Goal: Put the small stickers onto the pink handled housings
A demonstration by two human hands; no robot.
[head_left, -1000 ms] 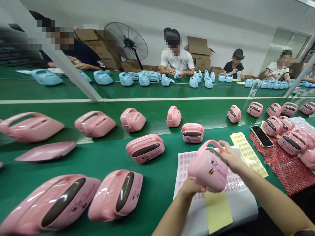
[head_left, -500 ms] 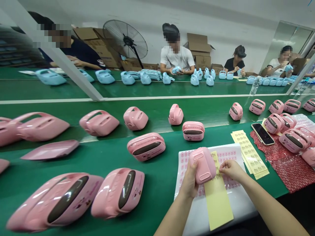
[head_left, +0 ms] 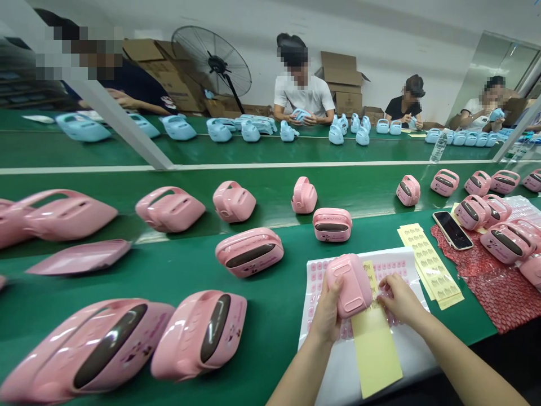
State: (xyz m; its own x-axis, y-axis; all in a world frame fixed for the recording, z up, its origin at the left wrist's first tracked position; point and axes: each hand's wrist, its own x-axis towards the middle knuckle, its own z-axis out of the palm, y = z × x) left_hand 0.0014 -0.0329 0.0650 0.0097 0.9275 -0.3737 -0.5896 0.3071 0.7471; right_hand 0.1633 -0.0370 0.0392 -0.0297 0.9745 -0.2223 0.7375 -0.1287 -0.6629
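Observation:
My left hand [head_left: 327,310] is wrapped round a pink plastic casing [head_left: 349,285], thumb on its near face; two raised oblong strips show on that face. Just right of the casing, my right hand [head_left: 399,299] has its thumb and fingertips pinched together over a yellow sticker sheet [head_left: 376,349]. Whatever may be between those fingertips is too small to make out. Part of the yellow sheet is hidden behind the casing. Beneath it lies a white sheet with rows of small pink stickers [head_left: 319,274].
Pink handled casings [head_left: 249,252] stand to the left and along the green belt [head_left: 270,192]. At right are more yellow sticker sheets [head_left: 429,262], a phone [head_left: 452,230] and red bubble wrap [head_left: 486,293]. Several co-workers [head_left: 302,96] handle blue casings [head_left: 250,131] across the table.
My right hand has shifted slightly and its fingers have bent differently beside the casing. The left hand keeps the casing in nearly the same place. The view has moved a little.

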